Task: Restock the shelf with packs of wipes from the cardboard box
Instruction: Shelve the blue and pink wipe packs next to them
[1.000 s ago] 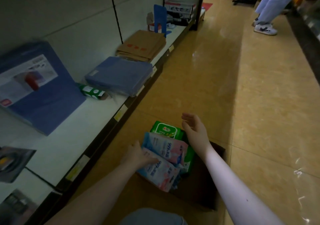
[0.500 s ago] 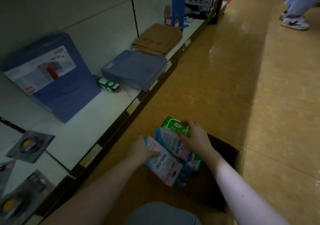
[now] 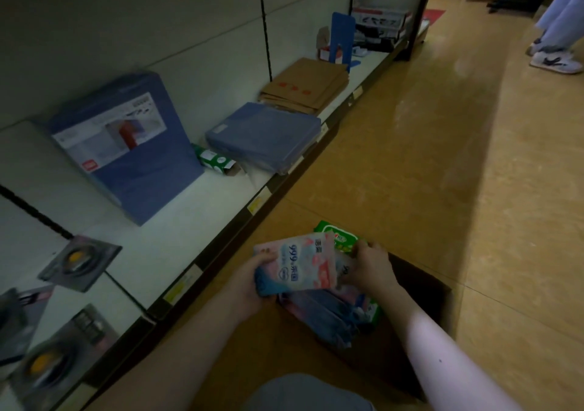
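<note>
Left hand [image 3: 252, 281] and right hand [image 3: 370, 268] grip wipes packs [image 3: 303, 268] over cardboard box [image 3: 422, 300].

Dim, soft-focus, wide-angle bowing, glare on floor [image 3: 448, 101]

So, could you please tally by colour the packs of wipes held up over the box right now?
Pink-and-blue packs: 2
Green pack: 1
Total: 3
Further packs lie jumbled in the cardboard box, too hidden to count.
</note>
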Demonstrator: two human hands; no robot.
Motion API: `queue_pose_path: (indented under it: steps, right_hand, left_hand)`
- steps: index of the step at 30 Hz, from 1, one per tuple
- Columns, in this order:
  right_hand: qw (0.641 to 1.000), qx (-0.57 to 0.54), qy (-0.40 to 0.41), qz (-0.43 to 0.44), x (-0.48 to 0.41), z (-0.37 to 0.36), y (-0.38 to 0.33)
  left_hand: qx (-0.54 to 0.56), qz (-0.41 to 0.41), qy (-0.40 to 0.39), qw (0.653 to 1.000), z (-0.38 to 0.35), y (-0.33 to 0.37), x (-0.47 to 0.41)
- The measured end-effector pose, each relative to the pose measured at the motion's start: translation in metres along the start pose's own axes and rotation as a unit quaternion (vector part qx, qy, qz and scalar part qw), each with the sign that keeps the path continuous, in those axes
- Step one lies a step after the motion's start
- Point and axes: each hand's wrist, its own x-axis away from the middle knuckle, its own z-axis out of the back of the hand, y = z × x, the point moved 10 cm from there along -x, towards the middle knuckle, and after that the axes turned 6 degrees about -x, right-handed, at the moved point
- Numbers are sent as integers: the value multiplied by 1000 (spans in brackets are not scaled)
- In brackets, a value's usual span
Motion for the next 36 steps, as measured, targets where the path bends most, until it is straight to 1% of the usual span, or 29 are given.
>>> queue_pose_path:
  steps: [2, 3, 6, 8, 10, 12, 14, 15, 16, 17, 18, 20, 21, 23, 24, 27, 28, 29, 30, 34, 36]
  right_hand:
    - [1000, -15, -5, -10, 1, -3, 2]
    - [1000, -2, -8, -9, 2, -4, 1]
    - [996, 81, -40, 4, 10, -11, -4]
    - [995, 77, -62, 11, 15, -15, -7]
    - [998, 32, -57, 20, 21, -10, -12]
    - [999, -28, -17, 39, 29, 9, -21]
    - [990, -124, 27, 56, 38, 35, -28]
    - [979, -188, 43, 61, 42, 47, -31]
    - [960, -269, 50, 63, 48, 59, -35]
    - [929, -361, 47, 60, 53, 68, -39]
    - [890, -449, 42, 65, 57, 76, -44]
    - [818, -567, 44, 83, 63, 93, -53]
    - [787, -608, 51, 93, 65, 102, -56]
    - [738, -663, 64, 110, 68, 115, -64]
    - [717, -683, 67, 119, 69, 119, -69]
    - [640, -752, 61, 146, 73, 128, -92]
    - [630, -761, 51, 148, 75, 130, -104]
    - [633, -759, 41, 149, 78, 131, -115]
    - [645, -749, 33, 147, 81, 132, -126]
    - [710, -684, 32, 166, 95, 145, -183]
    - [736, -661, 14, 143, 102, 145, -209]
  left_hand:
    - [38, -2, -13, 999, 0, 0, 3]
    - [52, -6, -27, 998, -1, 0, 4]
    - [81, -23, -73, 994, -7, 4, 11]
    - [106, -36, -109, 988, -11, 6, 15]
    - [127, -46, -114, 984, -11, 9, 16]
    - [143, -57, -123, 980, -11, 15, 19]
    - [122, -65, -143, 980, -16, 21, 24]
    - [102, -72, -158, 980, -19, 25, 27]
    - [82, -80, -169, 979, -22, 28, 30]
    - [68, -89, -176, 978, -25, 32, 33]
    - [60, -97, -183, 976, -27, 36, 36]
    - [65, -103, -193, 974, -34, 44, 41]
    - [80, -100, -195, 972, -37, 49, 45]
    - [110, -98, -202, 968, -42, 61, 54]
    - [115, -102, -199, 968, -44, 69, 58]
    - [108, -133, -183, 968, -46, 99, 76]
    - [105, -147, -182, 967, -45, 113, 85]
    - [105, -156, -182, 965, -45, 125, 95]
    - [103, -162, -179, 965, -43, 136, 104]
    - [73, -176, -165, 968, -25, 177, 144]
    - [99, -174, -167, 965, -16, 194, 166]
